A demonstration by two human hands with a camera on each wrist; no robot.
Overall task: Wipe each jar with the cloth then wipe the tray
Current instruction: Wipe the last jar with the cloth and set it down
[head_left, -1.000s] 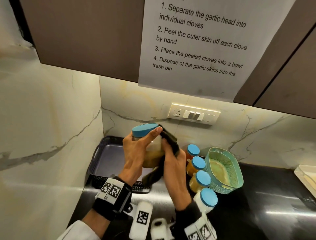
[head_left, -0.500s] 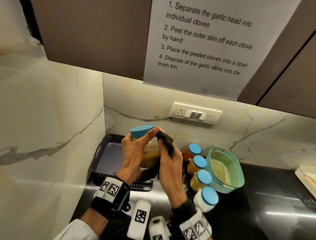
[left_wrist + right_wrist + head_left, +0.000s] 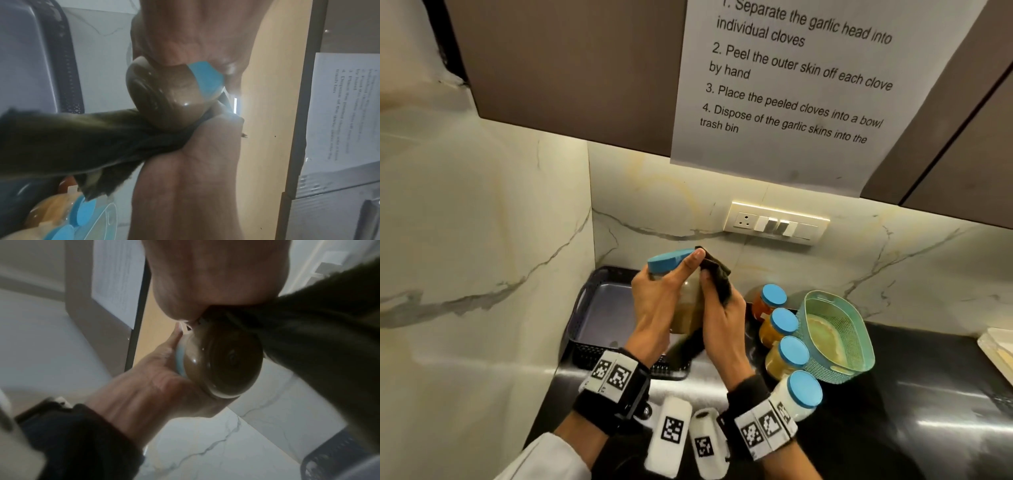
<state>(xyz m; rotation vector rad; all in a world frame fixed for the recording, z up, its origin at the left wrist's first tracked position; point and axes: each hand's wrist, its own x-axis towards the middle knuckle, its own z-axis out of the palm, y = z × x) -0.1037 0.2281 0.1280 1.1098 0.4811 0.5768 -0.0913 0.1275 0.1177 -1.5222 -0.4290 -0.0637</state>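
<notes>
The jar [image 3: 686, 301] is gripped by the left hand [image 3: 657, 301]; the cloth [image 3: 717, 279] (gripped by the right hand [image 3: 722, 318]) should be rubbed all around.

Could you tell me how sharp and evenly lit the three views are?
Head view: sharp, printed paper sheet legible, straight lines bowed, glare streaks on the black glossy counter. Left wrist view: dim, dark cloth smeared. Right wrist view: blurred throughout, blue-lidded glass jar soft.

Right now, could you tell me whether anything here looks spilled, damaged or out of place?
Nothing looks spilled or broken. The oddity is the paper notice on the cabinet: it lists garlic-peeling steps, while the left hand holds a jar and the right hand rubs it with a dark cloth.
</notes>
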